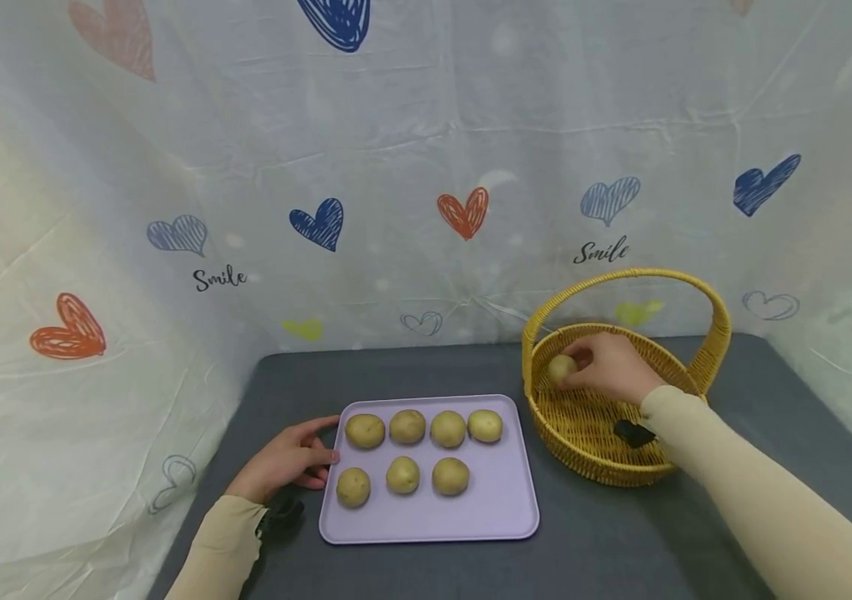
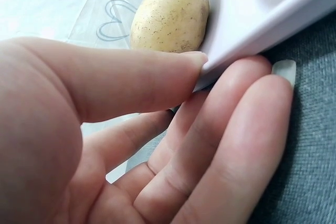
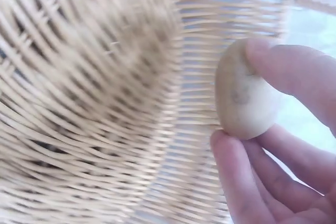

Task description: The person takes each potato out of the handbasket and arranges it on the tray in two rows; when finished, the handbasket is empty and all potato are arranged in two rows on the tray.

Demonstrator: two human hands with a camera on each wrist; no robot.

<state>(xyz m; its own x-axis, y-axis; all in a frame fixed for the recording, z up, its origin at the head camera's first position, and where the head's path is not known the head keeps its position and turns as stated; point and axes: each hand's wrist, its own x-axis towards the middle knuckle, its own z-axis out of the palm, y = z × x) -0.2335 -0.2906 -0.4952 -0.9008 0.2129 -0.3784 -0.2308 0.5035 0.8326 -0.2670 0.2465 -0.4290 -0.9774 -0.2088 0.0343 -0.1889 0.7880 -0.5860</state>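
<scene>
Pinching a small potato [image 1: 562,367] w/ right hand [image 1: 609,367] fingertips, inside the wicker basket [image 1: 583,433]. Left hand [image 1: 287,460], fingers relaxed, steadies the tray [image 1: 501,508] left of basket. Grip's shallow imo, could drop.

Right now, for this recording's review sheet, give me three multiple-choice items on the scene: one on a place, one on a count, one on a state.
1. Where is the potato that the right hand holds?
A. on the tray
B. inside the basket
C. on the bare table

2. How many potatoes lie on the tray?
A. five
B. seven
C. nine

3. What is the left hand doing?
A. touching the tray's left edge
B. gripping the basket handle
C. holding a potato

Answers:
1 B, the fingers pinch it over the wicker floor.
2 B, four in the far row, three in the near row.
3 A, its fingers lie against the rim.
</scene>
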